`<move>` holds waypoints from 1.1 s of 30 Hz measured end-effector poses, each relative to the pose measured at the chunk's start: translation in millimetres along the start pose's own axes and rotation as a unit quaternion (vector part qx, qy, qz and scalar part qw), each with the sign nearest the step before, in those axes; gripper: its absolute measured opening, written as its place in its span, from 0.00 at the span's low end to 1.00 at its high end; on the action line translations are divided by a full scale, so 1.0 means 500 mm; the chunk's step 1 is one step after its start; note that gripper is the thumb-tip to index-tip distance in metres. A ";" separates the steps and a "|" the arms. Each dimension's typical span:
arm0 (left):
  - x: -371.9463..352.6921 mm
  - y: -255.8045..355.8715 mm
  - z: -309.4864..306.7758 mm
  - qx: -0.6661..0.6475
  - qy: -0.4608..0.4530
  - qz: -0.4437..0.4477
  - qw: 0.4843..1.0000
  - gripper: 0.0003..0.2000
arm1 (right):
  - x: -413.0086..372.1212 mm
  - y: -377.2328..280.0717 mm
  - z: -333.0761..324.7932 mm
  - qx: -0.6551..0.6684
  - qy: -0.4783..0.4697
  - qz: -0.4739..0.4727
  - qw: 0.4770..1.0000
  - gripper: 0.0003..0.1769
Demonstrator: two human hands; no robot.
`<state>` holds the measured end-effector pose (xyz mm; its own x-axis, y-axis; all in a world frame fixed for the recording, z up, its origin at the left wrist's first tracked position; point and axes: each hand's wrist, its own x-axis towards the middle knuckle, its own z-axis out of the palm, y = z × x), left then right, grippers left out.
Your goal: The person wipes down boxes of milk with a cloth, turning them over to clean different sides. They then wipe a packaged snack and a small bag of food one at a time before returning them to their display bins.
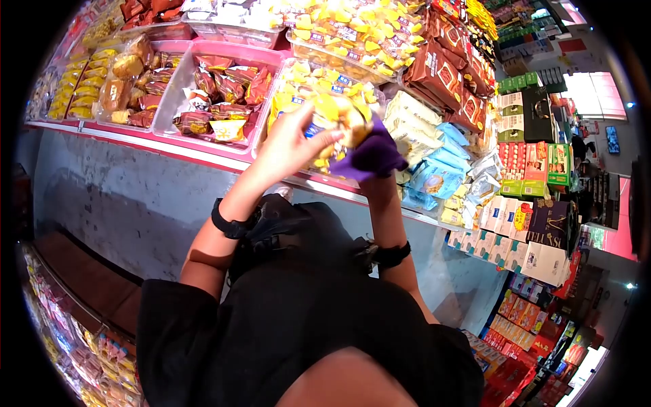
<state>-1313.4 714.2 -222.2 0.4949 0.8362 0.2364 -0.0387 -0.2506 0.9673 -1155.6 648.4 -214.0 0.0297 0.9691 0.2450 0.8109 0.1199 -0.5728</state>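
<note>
My left hand [288, 146] is closed on a yellow-and-clear wrapped snack packet [349, 122], with thumb and fingers on its near side. A dark purple cloth [371, 152] bunches over my right hand, hiding its fingers; the cloth is up against the packet's right side. Both hands are above a bin of yellow snack packets [288, 85] at the front of the display. A black band circles each wrist.
Left of that bin stands a pink-lined bin [169, 115] of brown-red packets. Blue packets [434, 169] and cream packets [407, 125] lie to the right. Stacked boxes [505, 217] stand farther right. A pale panel [129, 183] drops below the shelf edge.
</note>
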 end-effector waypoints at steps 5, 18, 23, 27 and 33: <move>0.003 -0.020 -0.006 0.109 -0.078 0.037 0.990 0.19 | -0.024 0.100 0.106 0.516 0.092 -0.012 0.851 0.18; 0.017 -0.002 0.036 -0.010 -0.111 -0.050 0.993 0.40 | -0.068 0.196 0.089 0.223 0.142 0.049 0.963 0.18; 0.020 -0.035 0.027 0.049 -0.059 -0.052 0.996 0.26 | -0.067 0.182 0.086 0.427 0.146 0.065 0.890 0.12; 0.024 -0.020 0.018 0.085 -0.064 -0.015 0.994 0.16 | -0.072 0.076 0.053 0.750 0.075 0.175 0.633 0.20; 0.027 0.002 0.067 0.096 -0.104 -0.044 0.989 0.16 | -0.076 0.097 0.028 0.674 0.071 0.119 0.726 0.20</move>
<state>-1277.5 708.7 -221.3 0.6577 0.7452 0.1097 0.1677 -0.2869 0.9432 -1125.6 620.3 -261.9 0.2126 0.9764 0.0369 -0.5321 0.1474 -0.8338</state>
